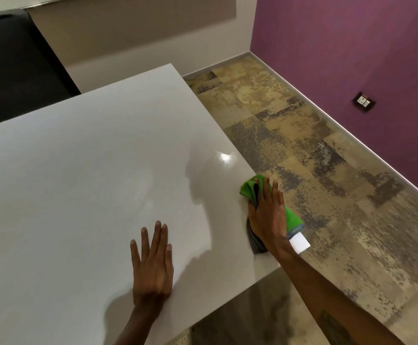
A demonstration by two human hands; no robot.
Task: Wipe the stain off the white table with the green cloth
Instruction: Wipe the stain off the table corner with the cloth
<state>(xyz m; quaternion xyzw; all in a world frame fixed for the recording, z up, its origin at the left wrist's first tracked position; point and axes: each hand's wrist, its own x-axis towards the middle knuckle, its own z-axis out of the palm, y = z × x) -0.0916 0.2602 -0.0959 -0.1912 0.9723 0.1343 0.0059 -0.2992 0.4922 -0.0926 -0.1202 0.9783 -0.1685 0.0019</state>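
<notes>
The white table (78,170) fills the left and middle of the head view, its glossy top bare. My right hand (267,215) lies flat on the green cloth (249,188), pressing it onto the table at the right edge. The cloth is bunched, with a grey underside and a white label (300,241) sticking out past the edge. My left hand (153,265) rests palm down on the table near the front, fingers spread, holding nothing. I see no stain on the visible surface; the spot under the cloth is hidden.
Past the table's right edge lies a mottled brown and grey floor (315,150). A purple wall (352,46) with a socket plate (363,101) stands at the right. A dark seat (16,66) sits behind the table at the far left.
</notes>
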